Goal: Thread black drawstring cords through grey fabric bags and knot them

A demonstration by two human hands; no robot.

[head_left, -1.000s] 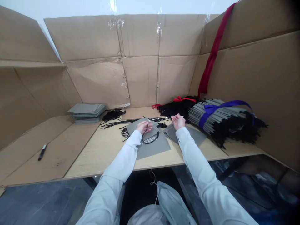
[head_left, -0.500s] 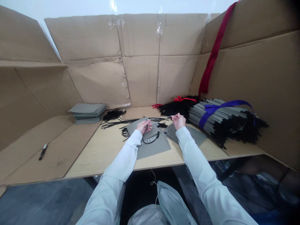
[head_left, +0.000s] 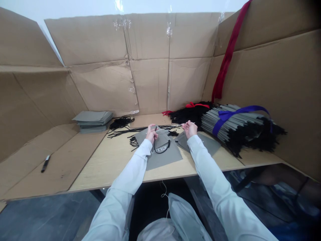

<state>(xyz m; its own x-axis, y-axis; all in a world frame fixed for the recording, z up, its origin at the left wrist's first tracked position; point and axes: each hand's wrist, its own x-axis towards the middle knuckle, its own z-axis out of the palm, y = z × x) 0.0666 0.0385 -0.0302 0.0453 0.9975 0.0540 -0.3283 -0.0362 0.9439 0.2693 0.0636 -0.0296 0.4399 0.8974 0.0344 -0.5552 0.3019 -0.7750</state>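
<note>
Above the work table, my left hand (head_left: 151, 134) is closed on the upper end of a black cord (head_left: 162, 152), index finger raised. The cord hangs in a loop over a grey drawstring pouch (head_left: 165, 161) with white lettering, which lies flat below. My right hand (head_left: 190, 129) pinches the far end of a thin pale threading rod (head_left: 172, 127). The rod runs slightly tilted between the two hands; its tip near my left fingers is too small to see clearly. Beside my right wrist lies another grey pouch (head_left: 210, 144), partly hidden by my sleeve.
Loose black cords (head_left: 120, 133) lie behind the pouches. Left stand a stack of grey pouches (head_left: 93, 117) and a marker (head_left: 45, 164). Right lie a purple-ribboned bundle of pouches (head_left: 233, 125) and a red-tied bundle of black cords (head_left: 187, 114). Cardboard walls (head_left: 150, 80) enclose the table.
My left fingers have changed their hold, with the index finger now lifted, and the hand has shifted slightly left. My right hand keeps the rod in nearly the same place.
</note>
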